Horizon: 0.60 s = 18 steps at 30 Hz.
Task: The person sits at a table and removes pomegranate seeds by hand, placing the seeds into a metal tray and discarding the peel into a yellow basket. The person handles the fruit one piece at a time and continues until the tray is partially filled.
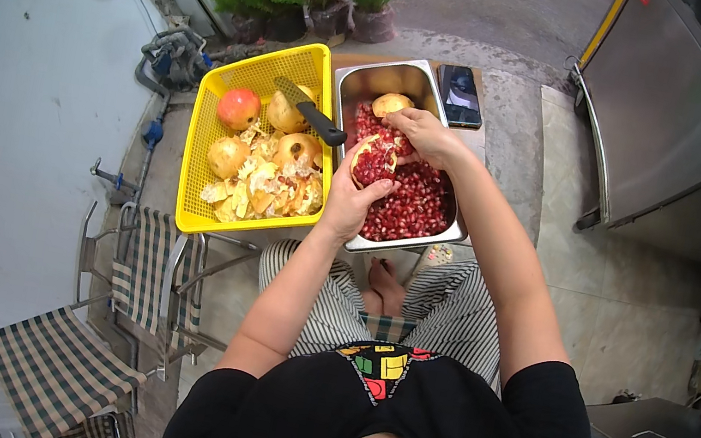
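My left hand (352, 207) grips an opened pomegranate piece (374, 165), its red arils showing along a torn pale rind. At the far side of that piece, my right hand (425, 135) has its fingers bent against the fruit; whether they pinch anything is hidden. Both hands are over a steel pan (365, 247) that holds many loose pomegranate arils (412, 205). Another pomegranate piece (391, 105), rind side up, lies at the pan's far end, close to my right fingers.
Left of the pan stands a yellow plastic basket (184, 190) with several pomegranates (238, 108) and peel scraps (264, 190). A black-handled knife (318, 120) rests there, its handle crossing the rim. A smartphone (459, 96) lies right of the pan. Folding stools (61, 365) stand at left.
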### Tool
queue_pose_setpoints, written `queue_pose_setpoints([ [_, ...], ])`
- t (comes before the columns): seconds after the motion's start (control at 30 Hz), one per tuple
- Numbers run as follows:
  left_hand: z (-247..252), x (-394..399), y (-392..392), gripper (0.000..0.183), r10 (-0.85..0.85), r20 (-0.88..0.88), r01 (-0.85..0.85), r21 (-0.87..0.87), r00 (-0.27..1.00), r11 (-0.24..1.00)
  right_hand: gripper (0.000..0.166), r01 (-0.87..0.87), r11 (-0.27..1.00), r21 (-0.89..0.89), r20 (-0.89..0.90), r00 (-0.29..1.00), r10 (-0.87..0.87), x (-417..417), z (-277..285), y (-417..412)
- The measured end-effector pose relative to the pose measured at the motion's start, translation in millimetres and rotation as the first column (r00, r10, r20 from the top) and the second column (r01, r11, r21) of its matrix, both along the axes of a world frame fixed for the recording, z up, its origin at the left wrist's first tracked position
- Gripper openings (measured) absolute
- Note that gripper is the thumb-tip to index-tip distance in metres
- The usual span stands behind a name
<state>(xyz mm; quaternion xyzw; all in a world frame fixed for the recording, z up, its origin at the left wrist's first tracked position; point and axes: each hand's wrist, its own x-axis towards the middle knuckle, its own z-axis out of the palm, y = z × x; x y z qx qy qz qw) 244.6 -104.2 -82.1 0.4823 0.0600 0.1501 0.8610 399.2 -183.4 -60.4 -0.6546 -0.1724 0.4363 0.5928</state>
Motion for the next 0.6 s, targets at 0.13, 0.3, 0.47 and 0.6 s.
queue_pose_setpoints([
  [0.13, -6.8, 3.3, -1.1, 0.066, 0.059, -0.017, -0.057, 0.127, 0.998, 0.990, 0.032, 0.068, 0.998, 0.014, 0.258, 0.964, -0.069, 0.3, -11.4, 6.0],
  [0.3, -12.5, 9.2, -1.4, 0.063, 0.191, -0.060, -0.171, 0.245, 0.980, 0.954, 0.025, 0.077, 0.995, 0.055, 0.755, 0.650, -0.092, 1.2, -23.7, 7.4],
  [0.47, -6.0, 11.7, -6.2, 0.061, 0.203, -0.070, -0.177, 0.279, 0.977, 0.944, 0.019, -0.076, 0.997, -0.004, 0.919, 0.394, 0.034, -17.2, -2.4, -6.8],
  [0.6, -6.5, 12.5, -5.6, 0.061, 0.195, -0.081, -0.178, 0.183, 0.977, 0.967, 0.015, -0.074, 0.997, 0.020, 0.983, 0.183, -0.006, -30.3, 8.8, -15.2],
])
